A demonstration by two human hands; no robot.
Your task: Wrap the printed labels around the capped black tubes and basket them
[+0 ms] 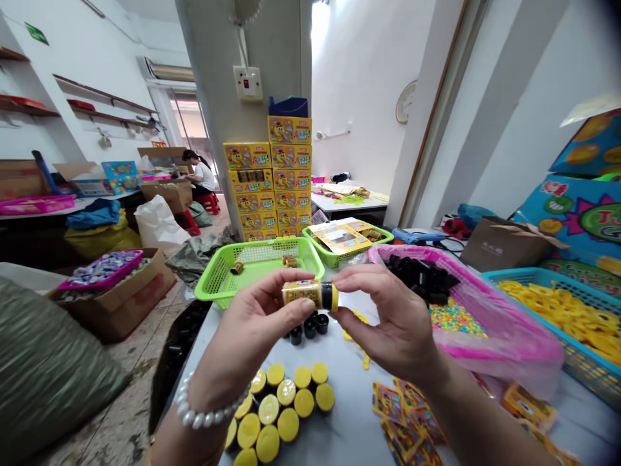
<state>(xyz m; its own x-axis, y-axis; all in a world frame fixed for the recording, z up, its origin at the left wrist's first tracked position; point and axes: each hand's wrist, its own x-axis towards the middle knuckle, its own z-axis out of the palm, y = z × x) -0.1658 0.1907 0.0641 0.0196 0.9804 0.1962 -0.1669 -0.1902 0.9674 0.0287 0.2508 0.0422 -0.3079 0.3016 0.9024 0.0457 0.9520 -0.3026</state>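
Both hands hold a small yellow-labelled cylinder (310, 294) sideways above the table. My left hand (259, 323), with a pearl bracelet at the wrist, pinches its left end. My right hand (388, 317) closes its fingers around the black cap at the right end. Below them stands a cluster of several yellow-capped black tubes (281, 414). A few open black tubes (308, 327) stand just behind the hands. Printed yellow stickers (402, 424) lie on the table at the right.
A green basket (218, 275) holds two small tubes; another green basket (320, 249) holds printed cards. A pink-lined tray (509, 330) has black parts and coloured candy. A blue basket (587, 369) holds yellow lids. Yellow boxes (266, 188) are stacked behind. A person sits far left.
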